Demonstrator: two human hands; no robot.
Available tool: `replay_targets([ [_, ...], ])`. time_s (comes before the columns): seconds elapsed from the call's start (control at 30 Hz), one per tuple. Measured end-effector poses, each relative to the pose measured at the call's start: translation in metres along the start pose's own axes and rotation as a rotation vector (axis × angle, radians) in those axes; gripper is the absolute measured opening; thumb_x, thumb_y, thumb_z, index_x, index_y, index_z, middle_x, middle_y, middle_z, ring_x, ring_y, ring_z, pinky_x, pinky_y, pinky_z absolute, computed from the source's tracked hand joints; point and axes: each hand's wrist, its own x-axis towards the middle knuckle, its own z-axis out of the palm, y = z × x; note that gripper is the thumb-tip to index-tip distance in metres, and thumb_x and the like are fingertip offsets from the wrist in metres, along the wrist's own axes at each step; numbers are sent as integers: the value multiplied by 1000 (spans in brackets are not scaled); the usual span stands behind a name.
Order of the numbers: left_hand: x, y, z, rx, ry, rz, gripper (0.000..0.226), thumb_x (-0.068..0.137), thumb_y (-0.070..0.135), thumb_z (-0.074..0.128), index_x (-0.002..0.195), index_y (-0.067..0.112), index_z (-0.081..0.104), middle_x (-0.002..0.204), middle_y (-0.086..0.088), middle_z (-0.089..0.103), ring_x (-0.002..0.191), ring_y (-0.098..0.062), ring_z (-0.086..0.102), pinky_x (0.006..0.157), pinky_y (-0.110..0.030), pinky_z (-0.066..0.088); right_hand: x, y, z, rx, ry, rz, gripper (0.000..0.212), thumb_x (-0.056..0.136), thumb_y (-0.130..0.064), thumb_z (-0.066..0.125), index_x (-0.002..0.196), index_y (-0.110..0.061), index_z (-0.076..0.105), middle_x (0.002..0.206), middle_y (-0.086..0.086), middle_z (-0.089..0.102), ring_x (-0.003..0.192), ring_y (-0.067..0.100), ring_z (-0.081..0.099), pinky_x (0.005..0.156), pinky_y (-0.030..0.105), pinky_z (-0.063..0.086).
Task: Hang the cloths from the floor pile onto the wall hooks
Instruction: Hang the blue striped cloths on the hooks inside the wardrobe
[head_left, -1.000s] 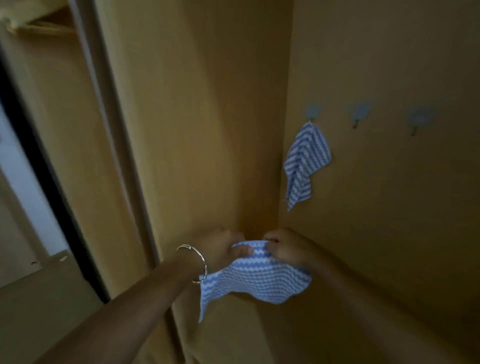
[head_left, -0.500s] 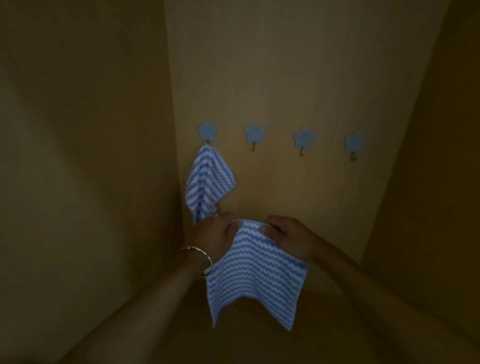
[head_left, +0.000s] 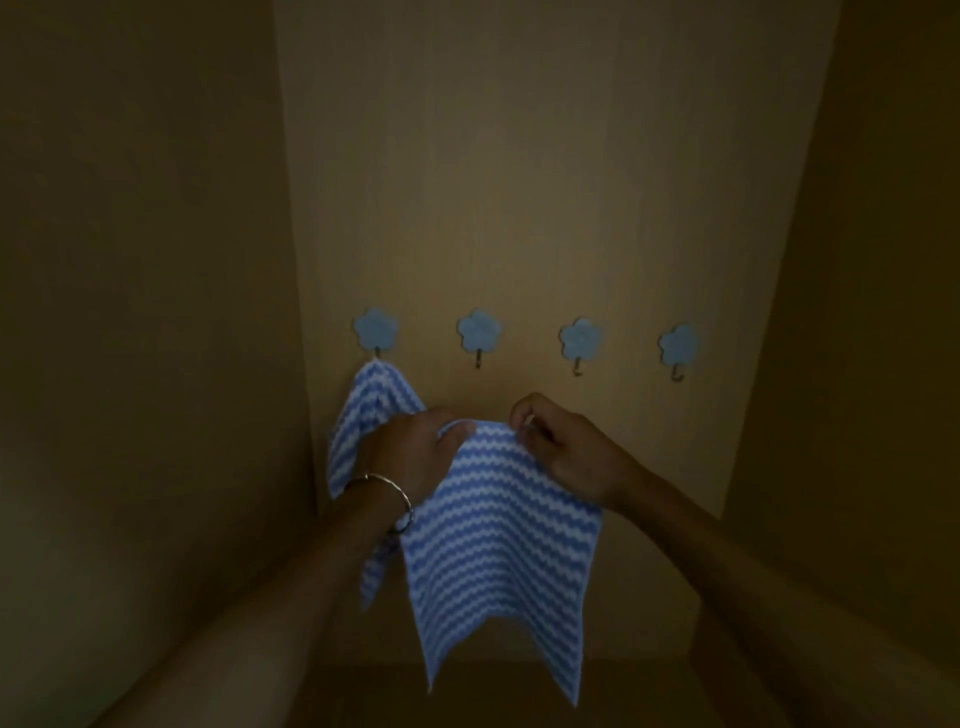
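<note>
Item: striped cloth (head_left: 498, 561), spread just below the hook row, top edge pinched by left hand (head_left: 410, 452) and right hand (head_left: 566, 457). Hung cloth (head_left: 374, 400) occupied the leftmost hook. Step: second hanging. Next, probably: lift the edge onto the second hook (head_left: 478, 358); dimness hid any loop.

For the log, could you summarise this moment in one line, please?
left hand, right hand: pinch held cloth; hung cloth: leftmost hook; other hooks: free

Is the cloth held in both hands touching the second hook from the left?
Apart. The head view shows bare wall between the second hook and the top edge of the held cloth.
</note>
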Motion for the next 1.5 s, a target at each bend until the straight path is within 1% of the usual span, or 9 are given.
replay_targets([
  [0.1, 26, 0, -12, 63, 47, 113, 27, 98, 40, 41, 108, 24, 61, 84, -8, 66, 71, -24, 57, 51, -30, 36, 26, -2, -11, -58, 70, -37, 19, 103, -17, 34, 101, -28, 48, 71, -12, 53, 55, 0, 44, 55, 19, 33],
  [0.3, 63, -1, -27, 196, 163, 230, 25, 98, 37, 42, 107, 18, 55, 95, -6, 66, 87, -28, 61, 61, -32, 37, 61, 0, -18, -130, 179, -57, 26, 102, -15, 37, 123, -17, 51, 82, -13, 55, 67, 2, 51, 61, 14, 39],
  [0.43, 80, -3, -31, 260, 219, 226, 27, 98, 38, 39, 115, 21, 51, 99, -7, 67, 89, -30, 62, 64, -35, 42, 76, 1, -16, -105, 249, -107, 30, 101, -11, 39, 128, -12, 51, 115, 2, 62, 93, 6, 53, 70, 6, 34],
  [0.63, 82, -11, -13, 549, 190, 281, 31, 96, 16, 43, 126, 18, 43, 90, -9, 68, 73, -32, 64, 51, -33, 39, 77, 13, -2, -150, 274, -123, 27, 101, -17, 41, 125, -19, 52, 112, -4, 64, 93, 9, 59, 73, 23, 42],
  [0.8, 82, -16, -8, 642, 288, 390, 38, 52, -2, 80, 83, 16, 68, 41, -1, 54, 27, -19, 46, 40, -13, 19, 75, 25, 2, -163, 336, -197, 24, 94, -4, 47, 112, -15, 60, 74, -24, 52, 67, -12, 52, 57, 10, 36],
  [1.03, 84, -15, -3, 568, 345, 364, 30, 51, -1, 82, 70, 15, 66, 41, 2, 53, 27, -16, 43, 43, -9, 6, 81, 29, 5, -212, 363, -203, 35, 93, -3, 50, 124, -13, 62, 117, 8, 66, 103, 20, 61, 82, 25, 46],
  [1.13, 77, -15, 6, 485, 330, 354, 24, 70, 8, 75, 92, 11, 65, 57, -3, 62, 40, -22, 55, 36, -19, 22, 74, 30, 13, -195, 321, -116, 37, 97, -11, 46, 133, -19, 55, 128, 1, 62, 111, 16, 59, 87, 21, 43],
  [1.23, 73, -20, 14, 307, 162, 206, 27, 97, 25, 43, 123, 18, 46, 88, -9, 67, 70, -31, 62, 53, -34, 45, 69, 31, 21, -116, 267, -94, 37, 101, -20, 43, 136, -26, 50, 127, -4, 62, 110, 13, 60, 89, 26, 47],
  [1.5, 53, -13, 33, 43, 152, 113, 41, 100, 28, 30, 141, 20, 35, 129, -6, 49, 109, -23, 53, 88, -35, 45, 53, 28, 40, -81, 24, -13, 53, 103, -35, 34, 152, -33, 13, 148, -7, 40, 130, 12, 44, 103, 26, 38],
])
